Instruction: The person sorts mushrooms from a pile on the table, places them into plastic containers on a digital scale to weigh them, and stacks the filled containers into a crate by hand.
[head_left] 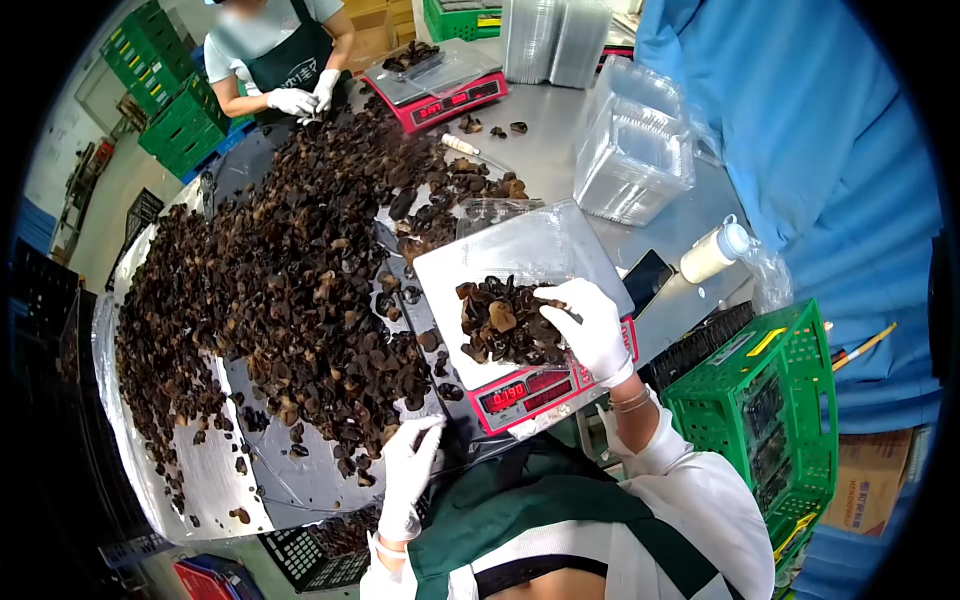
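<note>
Dark wood-ear mushrooms [500, 318] lie heaped in a clear plastic box on the plate of a red and white scale [590, 245], whose red display is lit. At the heap's right edge is my right hand [590, 330], white-gloved, with thumb and fingers apart and touching the mushrooms or the box rim. My left hand [410, 462], also gloved, is at the table's near edge, left of the scale. Its fingers are partly bent, and whether they hold anything cannot be made out. A large spread of loose mushrooms [290, 270] covers the table beyond it.
Stacked clear boxes [640, 150], a phone [648, 280] and a white bottle [712, 252] stand to the right. A green crate [760, 420] is at lower right. Across the table, a co-worker [290, 60] with gloved hands is beside a second red scale [450, 105].
</note>
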